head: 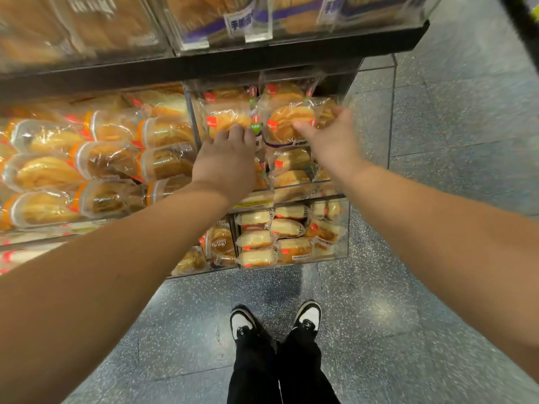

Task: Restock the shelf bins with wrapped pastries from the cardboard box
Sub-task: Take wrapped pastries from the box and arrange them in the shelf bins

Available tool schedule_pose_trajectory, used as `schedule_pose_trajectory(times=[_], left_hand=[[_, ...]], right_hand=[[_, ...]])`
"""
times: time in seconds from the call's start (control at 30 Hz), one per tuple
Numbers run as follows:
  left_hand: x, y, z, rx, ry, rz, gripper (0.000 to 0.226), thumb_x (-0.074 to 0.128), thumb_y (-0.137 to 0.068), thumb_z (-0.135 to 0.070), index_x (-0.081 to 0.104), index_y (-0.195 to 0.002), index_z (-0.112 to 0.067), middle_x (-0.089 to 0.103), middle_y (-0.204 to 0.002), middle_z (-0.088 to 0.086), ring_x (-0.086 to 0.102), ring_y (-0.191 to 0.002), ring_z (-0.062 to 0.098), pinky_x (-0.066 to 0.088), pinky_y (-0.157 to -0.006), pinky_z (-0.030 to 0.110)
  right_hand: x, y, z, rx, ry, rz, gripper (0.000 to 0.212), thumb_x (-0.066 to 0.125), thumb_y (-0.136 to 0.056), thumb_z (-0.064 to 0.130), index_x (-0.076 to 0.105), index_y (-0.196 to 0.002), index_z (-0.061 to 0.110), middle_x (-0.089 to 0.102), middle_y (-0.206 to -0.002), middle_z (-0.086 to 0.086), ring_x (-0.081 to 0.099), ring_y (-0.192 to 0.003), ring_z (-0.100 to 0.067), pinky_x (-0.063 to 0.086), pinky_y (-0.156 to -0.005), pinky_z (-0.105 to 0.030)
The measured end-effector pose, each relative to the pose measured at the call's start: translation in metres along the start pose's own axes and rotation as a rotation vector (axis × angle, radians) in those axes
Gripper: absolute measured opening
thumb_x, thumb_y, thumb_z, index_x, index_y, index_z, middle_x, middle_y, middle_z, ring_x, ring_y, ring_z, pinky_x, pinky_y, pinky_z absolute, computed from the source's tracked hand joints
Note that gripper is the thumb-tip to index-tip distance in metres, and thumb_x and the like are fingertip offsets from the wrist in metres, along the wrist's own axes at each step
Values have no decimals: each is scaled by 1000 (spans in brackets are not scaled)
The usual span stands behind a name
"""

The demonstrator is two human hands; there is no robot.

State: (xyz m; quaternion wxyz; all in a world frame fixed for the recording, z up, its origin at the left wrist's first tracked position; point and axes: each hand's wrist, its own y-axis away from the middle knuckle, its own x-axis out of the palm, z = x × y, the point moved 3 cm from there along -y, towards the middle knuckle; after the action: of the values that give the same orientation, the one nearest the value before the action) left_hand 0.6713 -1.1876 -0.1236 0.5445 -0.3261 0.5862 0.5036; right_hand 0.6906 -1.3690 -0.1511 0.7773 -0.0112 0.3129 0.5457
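**Middle shelf, right-hand bin: both hands topping up the stack**

At the right end of the middle shelf, a clear acrylic bin (pixel 376 118) takes both hands at once. Left hand (pixel 226 161) reaches in with fingers curled over the lower edge of a round golden pastry in clear film with a red corner label (pixel 226 119); fingertips are hidden against the wrap, so grip or mere press, cannot tell for certain, though it reads as a hold. Right hand (pixel 332 135) pinches a second round wrapped pastry (pixel 291 121), thumb across its front, fingers wrapped behind its right edge.

Progress, judged: well along. This bin is stacked nearly to the underside of the dark shelf above (pixel 204 68); the two pastries in hand sit at the top of the pile, close to their resting place. Room for few more, by the look of it. Cardboard box not in view, so what stock is left cannot be told.

Counts:
- Hands working: two.
- Pastries in hand: two, one each.
- Same-label pastries showing lower in this bin: roughly six; glare and overlap blur the rest.
- Orange-banded oval pastries (pixel 108 158) in the bin to the left: about a dozen visible, full.
- Pale sandwich-type cakes (pixel 256 239) in the lower right bin: roughly ten, full.
- Black-and-white shoes (pixel 309 316) on the speckled grey floor (pixel 437 258): two.
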Motion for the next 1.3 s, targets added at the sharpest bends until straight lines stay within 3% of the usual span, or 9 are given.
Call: schedule_pose_trajectory(times=[0.2, 0.47, 0.67, 0.77, 0.83, 0.93, 1.0, 1.17, 1.3], left_hand=[[-5, -2, -14, -140, 176, 54, 57, 41, -102, -32, 22, -149, -6, 28, -148, 15, 32, -135, 35, 45, -97, 44], [-7, -5, -15, -222, 365, 71, 61, 45, -101, -43, 26, -147, -7, 26, -151, 13, 31, -136, 34, 41, -101, 45], [-14, -4, -11, -223, 465, 143, 56, 45, -101, -37, 28, -148, -10, 27, -151, 10, 32, -138, 31, 40, -101, 44], [-18, -2, -7, -209, 491, 159, 55, 46, -100, -38, 30, -146, -13, 32, -147, 7, 37, -135, 29, 41, -98, 43], [-21, -1, -6, -199, 483, 175, 56, 47, -100, -41, 31, -147, -14, 35, -147, 6, 41, -133, 29, 43, -99, 43], [-26, 5, -6, -184, 469, 257, 57, 45, -102, -43, 30, -148, -14, 35, -148, 8, 43, -131, 30, 44, -100, 44], [-37, 14, -6, -172, 537, 264, 50, 46, -102, -38, 36, -145, -14, 44, -141, 8, 50, -120, 27, 48, -94, 39], [-77, 63, 8, -95, 759, 267, 48, 47, -102, -33, 40, -147, -17, 55, -135, 10, 58, -115, 27, 46, -89, 33], [-108, 108, 25, -122, 849, 245, 44, 47, -101, -32, 45, -143, -18, 60, -125, 6, 57, -95, 14, 43, -67, 21]], right_hand=[[14, 0, 11, -53, 99, 83, 52, 61, -96, 43, 49, -139, 18, 61, -130, 2, 57, -119, -18, 44, -86, -27], [10, -5, 14, -53, 277, 63, 67, 64, -91, 52, 42, -145, 19, 43, -147, -5, 47, -132, -25, 44, -103, -39], [5, 3, 12, 6, 63, 36, 35, 70, -89, 44, 49, -104, 19, 58, -104, 3, 58, -99, -17, 41, -77, -26], [2, 16, 15, -74, 101, 154, 39, 60, -96, 44, 53, -125, 18, 58, -116, 6, 54, -102, -10, 39, -69, -15], [-3, 23, 13, -105, 172, 241, 49, 53, -100, 44, 47, -142, 20, 56, -133, 6, 55, -111, -11, 43, -80, -15], [-13, 34, 17, -106, 274, 354, 54, 52, -101, 41, 38, -151, 25, 49, -148, 5, 49, -132, -16, 39, -108, -32], [-24, 46, 26, -67, 291, 356, 54, 53, -101, 39, 38, -151, 27, 49, -149, 4, 49, -133, -18, 41, -110, -37], [-59, 99, 52, -38, 320, 305, 43, 55, -101, 34, 50, -142, 24, 58, -137, 0, 60, -100, -12, 41, -67, -17], [-84, 158, 72, -42, 373, 348, 37, 53, -102, 33, 54, -137, 21, 58, -121, 4, 56, -91, -8, 39, -66, -21]])
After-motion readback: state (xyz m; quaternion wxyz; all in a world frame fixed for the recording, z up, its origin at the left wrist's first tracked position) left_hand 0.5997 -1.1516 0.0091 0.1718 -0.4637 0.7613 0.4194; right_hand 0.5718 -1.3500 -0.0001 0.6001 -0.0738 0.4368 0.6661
